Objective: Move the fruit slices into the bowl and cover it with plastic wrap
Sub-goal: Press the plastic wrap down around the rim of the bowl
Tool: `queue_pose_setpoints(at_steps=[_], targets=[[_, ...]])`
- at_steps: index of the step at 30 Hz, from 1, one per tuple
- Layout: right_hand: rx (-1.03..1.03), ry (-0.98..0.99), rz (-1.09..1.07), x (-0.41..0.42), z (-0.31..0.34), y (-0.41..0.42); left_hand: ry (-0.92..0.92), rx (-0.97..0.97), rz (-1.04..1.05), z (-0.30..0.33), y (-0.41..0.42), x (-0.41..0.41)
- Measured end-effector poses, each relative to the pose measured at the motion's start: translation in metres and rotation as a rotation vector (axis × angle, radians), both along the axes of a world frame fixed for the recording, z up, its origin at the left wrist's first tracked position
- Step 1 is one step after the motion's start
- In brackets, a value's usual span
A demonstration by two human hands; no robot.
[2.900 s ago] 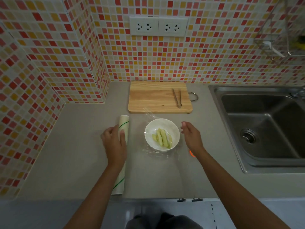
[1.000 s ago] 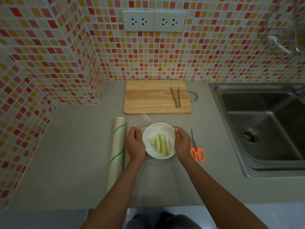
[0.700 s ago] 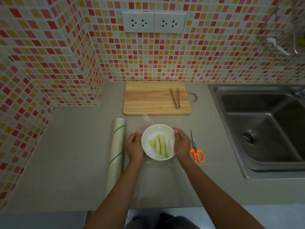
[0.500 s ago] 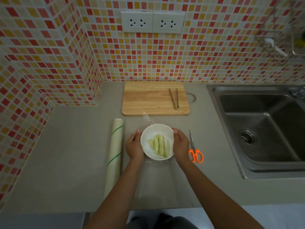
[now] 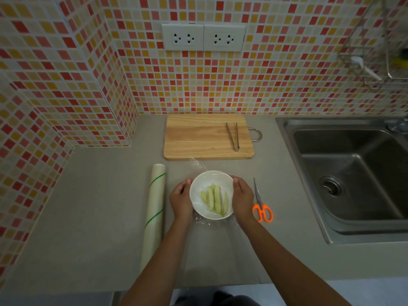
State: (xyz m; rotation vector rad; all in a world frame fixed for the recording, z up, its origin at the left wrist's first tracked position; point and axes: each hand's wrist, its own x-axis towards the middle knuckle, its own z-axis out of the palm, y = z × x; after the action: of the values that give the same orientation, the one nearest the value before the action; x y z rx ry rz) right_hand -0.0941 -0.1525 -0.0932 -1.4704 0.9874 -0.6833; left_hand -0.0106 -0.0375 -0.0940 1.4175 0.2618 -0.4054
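From the head camera, the round white ceramic bowl (image 5: 211, 194) of pale green fruit slices (image 5: 214, 199) sits on the grey counter near the wooden cutting board (image 5: 198, 138). The left hand (image 5: 181, 200) and right hand (image 5: 242, 197) cup its sides, apparently pressing clear plastic wrap (image 5: 205, 221) against the rim to seal it.

Tiled kitchen corner — dim, even light

A grey worktop (image 5: 88, 206) meets walls of red, orange and cream mosaic tiles (image 5: 276, 85); a double socket (image 5: 203, 37) sits above, a steel sink (image 5: 353, 173) is set in at right — a wire rack (image 5: 375, 51) hangs over it.
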Motion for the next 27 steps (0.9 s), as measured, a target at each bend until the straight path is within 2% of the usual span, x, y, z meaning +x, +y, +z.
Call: queue_pose_setpoints(at_steps=[5, 7, 11, 19, 27], targets=[[-0.006, 0.013, -0.013, 0.001, 0.001, 0.002, -0.085, 0.044, -0.041, -0.001, 0.003, 0.0], [-0.015, 0.015, -0.017, 0.002, 0.001, 0.002, -0.06, 0.047, -0.066, 0.0, 0.004, 0.001], [-0.021, 0.004, -0.004, 0.002, 0.003, 0.001, 0.012, -0.066, -0.079, 0.007, 0.003, 0.006], [0.011, 0.024, -0.005, 0.002, 0.003, 0.001, -0.091, 0.041, -0.273, 0.01, 0.006, 0.014], [0.002, 0.036, -0.003, 0.002, 0.005, 0.001, -0.036, 0.023, -0.438, 0.011, 0.013, 0.028]])
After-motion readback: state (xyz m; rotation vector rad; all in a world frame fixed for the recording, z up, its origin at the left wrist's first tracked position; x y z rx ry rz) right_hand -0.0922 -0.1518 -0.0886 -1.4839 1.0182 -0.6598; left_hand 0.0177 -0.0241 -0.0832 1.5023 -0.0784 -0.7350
